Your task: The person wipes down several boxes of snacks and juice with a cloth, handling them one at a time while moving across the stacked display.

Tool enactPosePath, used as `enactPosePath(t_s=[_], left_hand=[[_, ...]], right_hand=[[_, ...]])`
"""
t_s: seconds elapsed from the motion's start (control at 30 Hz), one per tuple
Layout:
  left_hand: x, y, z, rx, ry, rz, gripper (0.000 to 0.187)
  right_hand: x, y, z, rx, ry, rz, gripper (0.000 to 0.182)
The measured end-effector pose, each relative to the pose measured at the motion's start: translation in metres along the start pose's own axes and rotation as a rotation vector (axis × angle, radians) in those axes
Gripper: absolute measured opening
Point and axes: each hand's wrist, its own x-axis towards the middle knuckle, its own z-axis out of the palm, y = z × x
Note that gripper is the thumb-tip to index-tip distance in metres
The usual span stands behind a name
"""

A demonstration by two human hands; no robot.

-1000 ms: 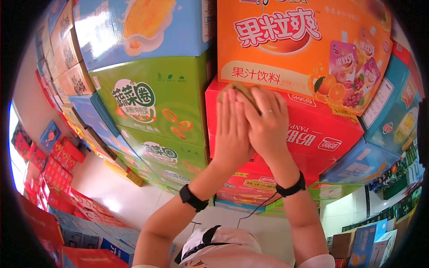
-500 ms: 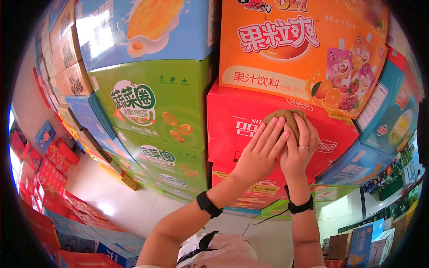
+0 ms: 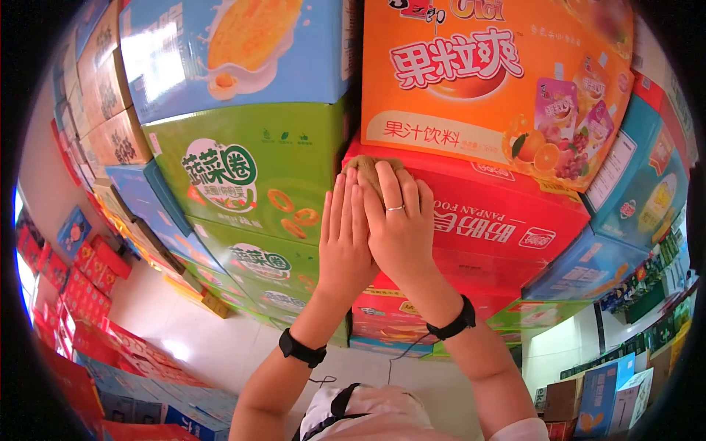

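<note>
A brown cloth (image 3: 368,165) is bunched under both my hands, against the left end of a red carton (image 3: 485,213). My left hand (image 3: 344,239) holds it at its left side, with the fingers nearly straight and close together. Partly overlapping it, my right hand (image 3: 403,224), with a ring on one finger, is closed over the cloth from the right. Most of the cloth is hidden by the fingers. Directly above sits an orange carton (image 3: 441,95) with fruit drink pictures, and to the left is a green carton (image 3: 272,162) with ring snacks printed on it.
A blue carton (image 3: 301,70) rests on the green one. Teal cartons (image 3: 640,162) stand at the right. More stacked boxes (image 3: 110,103) line the left side, and red boxes (image 3: 81,287) stand beyond the pale floor (image 3: 176,323). A thin dark cable (image 3: 391,367) hangs near my body.
Both hands have moved left along the red carton with the cloth, from its middle to its left end by the green carton. Printed lettering they covered now shows.
</note>
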Motion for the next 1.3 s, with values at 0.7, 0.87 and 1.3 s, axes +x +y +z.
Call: enactPosePath(t_s=[0.7, 0.87, 1.3], left_hand=[[0.018, 0.002, -0.007, -0.114, -0.089, 0.072, 0.074], [-0.008, 0.005, 0.003, -0.128, -0.077, 0.038, 0.069], [0.004, 0.006, -0.005, -0.161, -0.155, 0.072, 0.071]], right_hand=[[0.007, 0.013, -0.008, 0.123, -0.006, 0.022, 0.033], [-0.022, 0.005, -0.008, 0.131, -0.092, 0.06, 0.034], [-0.013, 0.011, -0.012, 0.173, -0.048, 0.096, 0.031]])
